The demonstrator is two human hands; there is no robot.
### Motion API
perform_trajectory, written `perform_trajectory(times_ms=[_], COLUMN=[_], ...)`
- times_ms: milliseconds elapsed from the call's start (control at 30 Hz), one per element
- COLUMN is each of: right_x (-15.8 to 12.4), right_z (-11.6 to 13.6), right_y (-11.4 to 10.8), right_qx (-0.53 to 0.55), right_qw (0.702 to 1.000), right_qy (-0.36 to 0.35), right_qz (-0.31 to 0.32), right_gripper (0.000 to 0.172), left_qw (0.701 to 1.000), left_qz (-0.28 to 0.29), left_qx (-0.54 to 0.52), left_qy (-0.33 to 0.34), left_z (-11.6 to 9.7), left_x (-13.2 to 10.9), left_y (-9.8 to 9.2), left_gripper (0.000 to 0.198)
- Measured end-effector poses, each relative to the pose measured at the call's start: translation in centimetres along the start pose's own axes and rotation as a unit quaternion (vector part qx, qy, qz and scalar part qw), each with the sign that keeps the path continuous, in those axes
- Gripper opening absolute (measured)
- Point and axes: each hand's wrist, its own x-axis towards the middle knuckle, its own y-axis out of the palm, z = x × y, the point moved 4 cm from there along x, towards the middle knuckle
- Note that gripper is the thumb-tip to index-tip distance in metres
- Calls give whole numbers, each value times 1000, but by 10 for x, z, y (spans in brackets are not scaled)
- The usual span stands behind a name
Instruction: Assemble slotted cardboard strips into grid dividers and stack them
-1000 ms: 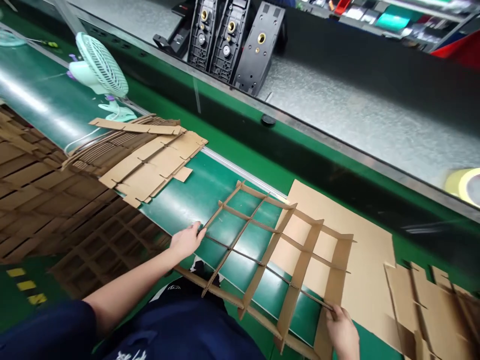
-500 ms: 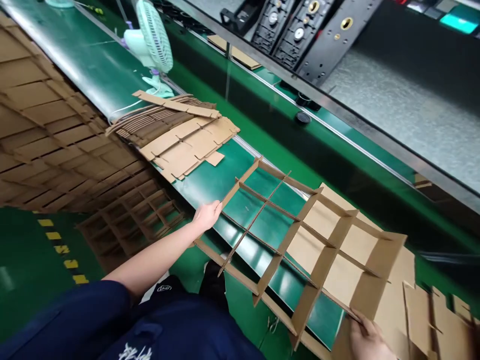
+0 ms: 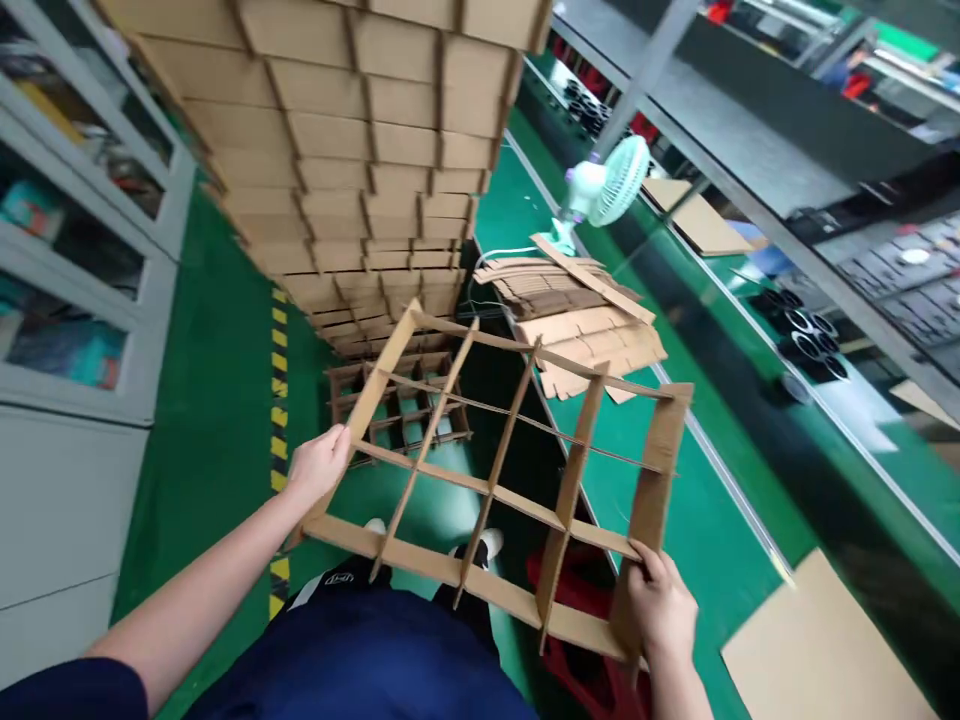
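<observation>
Between my two hands hangs a cardboard divider grid [image 3: 491, 488], its strips slotted together into open cells. My left hand [image 3: 321, 466] is closed on its left end strip. At the opposite end, my right hand [image 3: 663, 603] grips the right end strip, fingers wrapped over the edge. The grid is held in the air, tilted, over the floor and the bench edge. Beyond its far side, a tall stack of assembled cardboard dividers [image 3: 330, 135] rises from the floor. Lower down, another divider grid [image 3: 341, 395] sits at the foot of that stack.
Flat slotted cardboard strips [image 3: 589, 345] lie piled on the green bench [image 3: 694, 520], near a mint-coloured fan [image 3: 619, 180]. A flat cardboard sheet [image 3: 829, 640] rests at the lower right. Grey cabinets [image 3: 161, 300] stand left, beyond yellow-black floor tape [image 3: 279, 420]. Something red [image 3: 585, 670] is under the bench.
The divider grid has been carried left, off the bench and over the floor, with both hands still on it. My view has turned left toward the stack, and the cabinets have come into sight.
</observation>
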Motion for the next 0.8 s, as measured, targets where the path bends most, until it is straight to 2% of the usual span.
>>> perform_trajectory(times_ms=[100,167,267,367,433,500,667,800], right_x=[32,49,73,102,127,155,218,250], right_z=[94,149,211,248,261,268,280,294], right_y=[46,79,134,199,251,307,446,537], right_qx=[46,69,79,82,75,64,37,-21], right_qw=[993,983,967,949,941,937,932,931], right_qy=[-98,-151,-204,-248,-263,-271,-284,-272], right_qz=[36,73,132,178,199,211,224,243], right_gripper=[37,35,34,33,33,32,32,32], left_qw=[994,985,969,959,954,949,938,934], left_qz=[-7,4,10,8,25,45,68,104], left_qx=[42,59,64,60,55,53,67,49], left_qy=[-98,-161,-236,-276,-295,-307,-334,-338], left_z=[95,144,194,221,233,244,282,316], left_x=[-24,-40,-52,-42,-22,5,81,139], left_y=[-22,-27,-20,6,37,78,197,286], left_gripper=[30,31,30,29,30,31,31,36])
